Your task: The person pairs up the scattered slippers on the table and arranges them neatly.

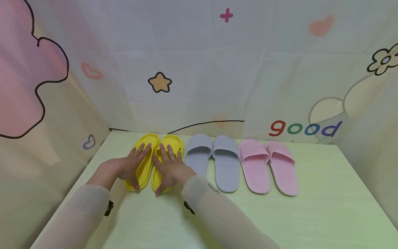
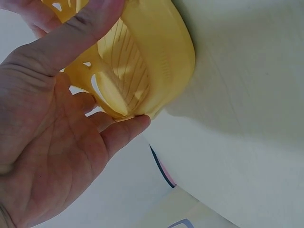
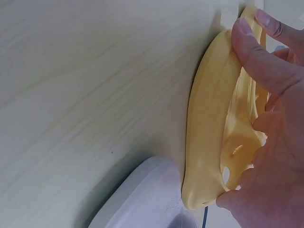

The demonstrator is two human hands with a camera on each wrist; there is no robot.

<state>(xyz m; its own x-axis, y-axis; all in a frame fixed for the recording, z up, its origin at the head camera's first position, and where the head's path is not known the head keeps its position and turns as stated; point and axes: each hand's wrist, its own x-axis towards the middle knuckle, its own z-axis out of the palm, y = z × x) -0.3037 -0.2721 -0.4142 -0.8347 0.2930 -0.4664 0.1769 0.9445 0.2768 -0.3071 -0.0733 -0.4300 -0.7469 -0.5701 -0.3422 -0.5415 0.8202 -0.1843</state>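
Two yellow slippers with cut-out holes lie side by side at the back left of the table. Over the left yellow slipper (image 1: 151,139) my left hand (image 1: 129,166) is spread, its thumb at the heel end and its fingers across the upper. My right hand (image 1: 171,169) lies likewise over the right yellow slipper (image 1: 172,140), fingers fanned toward the toe. In the right wrist view, the right thumb (image 3: 247,45) rests on the rim of the yellow sole (image 3: 204,123). The left wrist view shows the little finger (image 2: 130,130) touching the slipper's edge.
Right of the yellow pair stand a grey pair (image 1: 227,176) and a pink pair (image 1: 258,178), all in one row on the pale table (image 1: 326,207). Close behind hangs a printed curtain (image 1: 199,69), which also encloses both sides.
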